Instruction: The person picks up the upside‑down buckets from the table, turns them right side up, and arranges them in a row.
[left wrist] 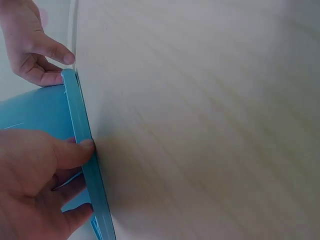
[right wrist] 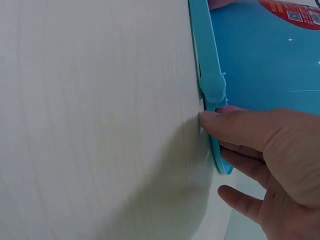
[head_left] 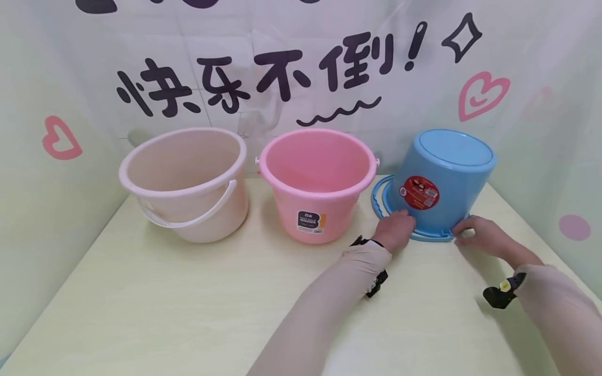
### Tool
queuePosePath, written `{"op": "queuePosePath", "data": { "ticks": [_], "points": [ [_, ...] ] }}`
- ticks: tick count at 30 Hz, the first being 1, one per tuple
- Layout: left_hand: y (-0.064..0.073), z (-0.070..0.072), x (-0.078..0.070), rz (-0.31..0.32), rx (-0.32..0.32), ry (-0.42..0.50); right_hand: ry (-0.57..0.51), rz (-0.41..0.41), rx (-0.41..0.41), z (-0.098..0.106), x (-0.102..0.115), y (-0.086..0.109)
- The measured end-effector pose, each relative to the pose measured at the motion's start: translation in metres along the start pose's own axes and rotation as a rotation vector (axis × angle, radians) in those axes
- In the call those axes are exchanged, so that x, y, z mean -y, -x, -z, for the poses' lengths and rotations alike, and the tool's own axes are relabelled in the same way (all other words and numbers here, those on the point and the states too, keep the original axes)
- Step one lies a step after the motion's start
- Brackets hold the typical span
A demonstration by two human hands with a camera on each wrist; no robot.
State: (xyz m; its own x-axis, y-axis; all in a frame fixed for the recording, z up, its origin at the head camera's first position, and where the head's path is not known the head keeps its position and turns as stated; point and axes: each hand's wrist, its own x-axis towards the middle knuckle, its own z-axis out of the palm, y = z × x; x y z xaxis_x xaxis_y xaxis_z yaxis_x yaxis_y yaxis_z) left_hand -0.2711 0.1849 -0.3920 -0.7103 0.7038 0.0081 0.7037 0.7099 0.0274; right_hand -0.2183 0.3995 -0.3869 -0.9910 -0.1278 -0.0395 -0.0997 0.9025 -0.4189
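On the right of the table in the head view, a blue bucket point(head_left: 458, 190) stands upside down, its base facing up and a red round label point(head_left: 419, 192) on its side. My left hand point(head_left: 395, 231) grips the rim at the front left; thumb and fingers straddle the blue band point(left wrist: 80, 112) in the left wrist view. At the front right, my right hand point(head_left: 484, 236) pinches the rim beside the handle's hinge point(right wrist: 214, 86), thumb on the outside. The bucket's blue handle point(head_left: 374, 199) lies round the rim on the left.
A pink bucket point(head_left: 316, 209) stands upright left of the blue one. Further left is a pale pink bucket point(head_left: 207, 224), upright, its handle hanging in front. Behind them hangs a printed white cloth point(head_left: 277, 31). The pale wooden table point(head_left: 188, 303) extends in front.
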Motion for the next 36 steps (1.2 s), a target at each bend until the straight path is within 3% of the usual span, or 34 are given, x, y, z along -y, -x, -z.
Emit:
{"op": "queuePosePath", "data": {
  "ticks": [9,20,28,36],
  "points": [
    [-0.001,0.001,0.0,-0.016,0.019,-0.04,0.054,0.059,-0.055,-0.004,0.002,-0.002],
    [-0.004,0.005,0.001,-0.064,0.038,-0.065,0.085,0.049,-0.048,0.0,0.007,0.0],
    [-0.004,0.021,0.004,-0.077,0.061,0.029,0.111,0.058,-0.145,0.004,0.012,0.002],
    [-0.001,0.028,0.009,-0.093,0.093,0.095,0.126,0.164,-0.281,0.007,0.015,0.008]
  ]
}}
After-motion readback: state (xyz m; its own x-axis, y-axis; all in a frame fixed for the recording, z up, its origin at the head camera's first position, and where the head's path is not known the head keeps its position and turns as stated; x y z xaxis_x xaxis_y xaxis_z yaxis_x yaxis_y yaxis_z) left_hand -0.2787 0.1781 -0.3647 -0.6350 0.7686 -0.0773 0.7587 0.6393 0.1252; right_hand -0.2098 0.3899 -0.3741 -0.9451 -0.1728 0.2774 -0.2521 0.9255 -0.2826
